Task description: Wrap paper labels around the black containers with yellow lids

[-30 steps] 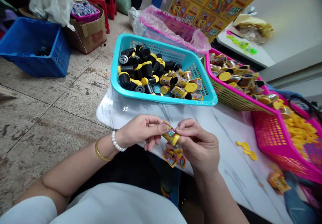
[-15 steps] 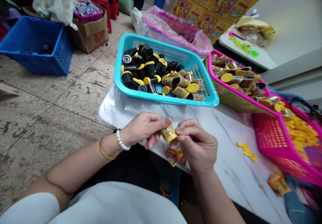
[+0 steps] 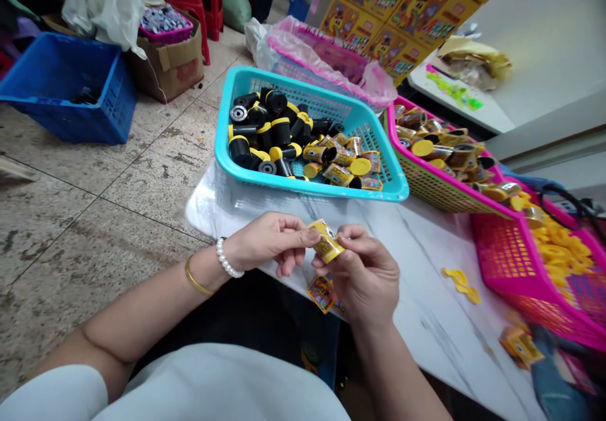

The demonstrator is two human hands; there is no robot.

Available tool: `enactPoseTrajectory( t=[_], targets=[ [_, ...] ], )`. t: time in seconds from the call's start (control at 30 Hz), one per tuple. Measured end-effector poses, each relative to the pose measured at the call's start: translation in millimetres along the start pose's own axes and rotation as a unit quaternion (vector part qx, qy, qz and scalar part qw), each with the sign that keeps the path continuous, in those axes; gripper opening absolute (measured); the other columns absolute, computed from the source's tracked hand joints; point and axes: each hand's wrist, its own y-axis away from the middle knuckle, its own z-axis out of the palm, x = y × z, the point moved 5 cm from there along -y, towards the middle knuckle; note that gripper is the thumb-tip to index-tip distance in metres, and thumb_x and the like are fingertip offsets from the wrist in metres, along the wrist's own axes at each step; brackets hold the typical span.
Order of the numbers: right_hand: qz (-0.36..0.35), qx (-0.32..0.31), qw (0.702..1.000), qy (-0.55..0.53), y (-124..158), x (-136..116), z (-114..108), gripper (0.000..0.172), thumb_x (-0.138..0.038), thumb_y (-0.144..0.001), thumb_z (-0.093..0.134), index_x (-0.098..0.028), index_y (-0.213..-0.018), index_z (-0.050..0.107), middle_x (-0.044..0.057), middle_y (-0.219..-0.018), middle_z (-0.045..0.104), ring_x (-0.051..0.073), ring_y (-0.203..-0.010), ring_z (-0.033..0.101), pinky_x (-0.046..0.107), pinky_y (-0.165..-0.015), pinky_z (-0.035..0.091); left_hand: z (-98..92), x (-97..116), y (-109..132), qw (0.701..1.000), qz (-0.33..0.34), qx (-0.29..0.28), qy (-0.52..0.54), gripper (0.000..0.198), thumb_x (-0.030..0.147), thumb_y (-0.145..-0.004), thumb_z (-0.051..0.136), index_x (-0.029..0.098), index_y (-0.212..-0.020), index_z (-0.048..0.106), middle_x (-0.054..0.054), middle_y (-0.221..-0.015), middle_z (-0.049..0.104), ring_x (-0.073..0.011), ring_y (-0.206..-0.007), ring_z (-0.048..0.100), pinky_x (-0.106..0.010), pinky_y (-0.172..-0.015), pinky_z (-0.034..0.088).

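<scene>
Both my hands pinch one small yellow canister with a printed label, held above the near edge of the white marbled table. My left hand grips its left end with thumb and fingers. My right hand closes round its right end. Under my hands lies a small stack of printed label stickers. Behind them a turquoise basket holds several black-and-yellow canisters on the left and labelled ones on the right.
A pink basket of labelled canisters stands to the right, and another pink basket holds yellow caps. Loose yellow caps lie on the table. A blue crate, a cardboard box and red stools stand on the tiled floor.
The label that stood loose on the canister a second ago now lies wrapped round it. My hands have turned the canister slightly and stayed in place.
</scene>
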Motion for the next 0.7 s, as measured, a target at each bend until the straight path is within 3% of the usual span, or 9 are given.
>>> enactPoseTrajectory(
  t=[0.1, 0.17, 0.33, 0.43, 0.53, 0.6, 0.7],
  targets=[
    [0.029, 0.0, 1.0, -0.009, -1, 1, 2, 0.011, -0.03, -0.081, 0.081, -0.032, -0.091, 0.079, -0.002, -0.1, 0.061, 0.008, -0.053, 0.069, 0.022, -0.043, 0.061, -1.6, 0, -1, 1.0, 0.016, 0.016, 0.016, 0.06, 0.065, -0.06, 0.085, 0.014, -0.078, 0.059, 0.002, -0.06, 0.065, -0.0065, -0.039, 0.056, -0.015, -0.035, 0.043],
    [0.049, -0.032, 0.998, 0.015, 0, 0, 5, 0.017, -0.03, -0.082, 0.081, -0.033, -0.099, 0.079, 0.0, -0.107, 0.061, 0.008, -0.054, 0.069, 0.024, -0.046, 0.063, -0.6, 1, 0, 1.0, 0.025, 0.004, 0.013, 0.061, 0.066, -0.063, 0.083, 0.014, -0.086, 0.062, 0.003, -0.06, 0.064, -0.0055, -0.039, 0.053, -0.014, -0.034, 0.041],
    [0.003, -0.101, 0.99, 0.1, 2, -13, 11, 0.004, -0.024, -0.082, 0.08, -0.025, -0.086, 0.079, 0.003, -0.104, 0.059, 0.01, -0.055, 0.07, 0.03, -0.052, 0.067, -1.1, 2, 3, 0.999, -0.005, -0.004, -0.032, 0.057, 0.066, -0.069, 0.079, 0.015, -0.082, 0.057, 0.008, -0.05, 0.053, -0.0013, -0.029, 0.033, -0.013, -0.026, 0.022],
    [-0.104, -0.024, 0.984, 0.14, -16, -36, 2, 0.004, -0.023, -0.084, 0.077, -0.026, -0.083, 0.075, 0.001, -0.103, 0.058, 0.011, -0.058, 0.071, 0.029, -0.049, 0.065, -2.8, 2, 2, 0.999, -0.003, 0.026, -0.023, 0.062, 0.069, -0.068, 0.077, 0.017, -0.092, 0.054, 0.007, -0.055, 0.058, -0.0037, -0.03, 0.038, -0.014, -0.026, 0.025],
    [-0.244, 0.114, 0.942, 0.2, -46, -70, -15, 0.008, -0.025, -0.086, 0.076, -0.027, -0.083, 0.069, 0.0, -0.104, 0.058, 0.01, -0.059, 0.071, 0.024, -0.044, 0.058, -0.8, -1, 4, 0.996, 0.016, 0.048, -0.074, 0.062, 0.065, -0.074, 0.074, 0.018, -0.108, 0.053, 0.007, -0.061, 0.058, -0.0071, -0.034, 0.047, -0.017, -0.031, 0.034],
    [-0.269, 0.127, 0.923, 0.243, -70, -84, -23, 0.006, -0.031, -0.091, 0.07, -0.025, -0.091, 0.068, 0.001, -0.109, 0.058, 0.009, -0.064, 0.071, 0.021, -0.046, 0.055, 2.3, -4, 8, 0.985, 0.049, 0.064, -0.151, 0.048, 0.054, -0.082, 0.071, 0.017, -0.109, 0.056, 0.007, -0.064, 0.056, -0.0067, -0.04, 0.049, -0.017, -0.036, 0.038],
    [-0.254, 0.104, 0.883, 0.381, -97, -91, -34, 0.025, -0.037, -0.091, 0.068, -0.021, -0.11, 0.07, 0.006, -0.127, 0.056, 0.011, -0.083, 0.071, 0.022, -0.063, 0.056, 11.6, -5, 17, 0.938, 0.145, 0.083, -0.304, 0.033, 0.041, -0.087, 0.07, 0.015, -0.106, 0.063, 0.003, -0.071, 0.059, -0.0068, -0.051, 0.052, -0.019, -0.048, 0.043]
  ],
)
